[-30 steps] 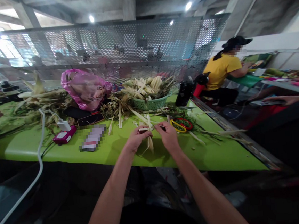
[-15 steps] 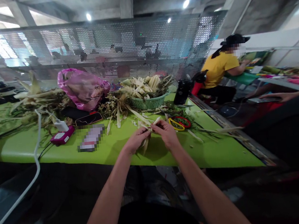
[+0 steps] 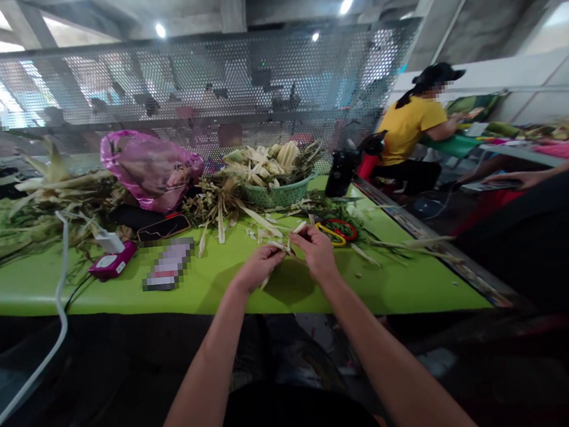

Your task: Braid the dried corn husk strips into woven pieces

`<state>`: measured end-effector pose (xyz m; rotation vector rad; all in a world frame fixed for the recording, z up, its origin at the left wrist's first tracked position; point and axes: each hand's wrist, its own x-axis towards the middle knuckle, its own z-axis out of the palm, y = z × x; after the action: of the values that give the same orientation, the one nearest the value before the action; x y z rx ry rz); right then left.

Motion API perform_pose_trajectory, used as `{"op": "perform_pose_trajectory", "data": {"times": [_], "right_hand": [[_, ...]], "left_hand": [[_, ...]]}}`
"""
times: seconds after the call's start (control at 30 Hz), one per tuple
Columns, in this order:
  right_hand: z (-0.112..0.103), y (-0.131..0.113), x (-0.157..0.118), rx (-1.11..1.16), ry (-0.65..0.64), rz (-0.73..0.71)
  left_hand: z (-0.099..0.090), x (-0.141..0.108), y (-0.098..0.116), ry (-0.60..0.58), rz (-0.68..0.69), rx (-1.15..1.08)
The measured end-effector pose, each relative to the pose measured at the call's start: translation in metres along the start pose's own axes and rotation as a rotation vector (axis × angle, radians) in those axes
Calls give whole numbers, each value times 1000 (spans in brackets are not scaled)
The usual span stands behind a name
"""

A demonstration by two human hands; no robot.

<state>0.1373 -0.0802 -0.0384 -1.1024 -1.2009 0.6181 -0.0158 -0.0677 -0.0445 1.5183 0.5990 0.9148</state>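
Above the near edge of the green table, my left hand [image 3: 260,269] pinches pale, dry corn husk strips [image 3: 288,244]. Across from it, my right hand [image 3: 318,253] is closed with thumb and fingers on the same husk, and the two hands almost touch. One husk end hangs below my left fingers. Scissors handles [image 3: 348,229], in yellow and red, lie just right of my right hand. Beyond the hands, loose husk strips [image 3: 265,224] are scattered on the tabletop. How the strips join between my fingertips is too small to make out.
A green basket [image 3: 279,195] of husk pieces stands behind, beside a purple plastic bag [image 3: 149,172]. On the left are a phone [image 3: 168,265], a purple power socket [image 3: 114,260] and a white cable [image 3: 63,276]. A black bottle [image 3: 339,173] stands right. A person in yellow [image 3: 407,130] sits beyond.
The view has shifted slightly, so the scene sits a little further left. My hands keep hold of the husk; the hanging strips below my left fingers have changed position.
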Motion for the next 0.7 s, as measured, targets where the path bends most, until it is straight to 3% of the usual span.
{"op": "perform_pose_trajectory", "data": {"times": [0.13, 0.23, 0.37, 0.47, 0.7], "right_hand": [[-1, -1, 3, -46, 22, -11], [-4, -6, 3, -203, 85, -165], [-2, -14, 0, -419, -90, -339], [3, -16, -1, -412, -183, -344], [3, -15, -1, -291, -169, -269]], "left_hand": [[-3, 0, -1, 61, 22, 64], [-4, 1, -4, 96, 42, 140], [-2, 4, -6, 116, 55, 220], [-1, 5, -6, 97, 99, 232], [1, 5, -5, -1, 75, 144]]}}
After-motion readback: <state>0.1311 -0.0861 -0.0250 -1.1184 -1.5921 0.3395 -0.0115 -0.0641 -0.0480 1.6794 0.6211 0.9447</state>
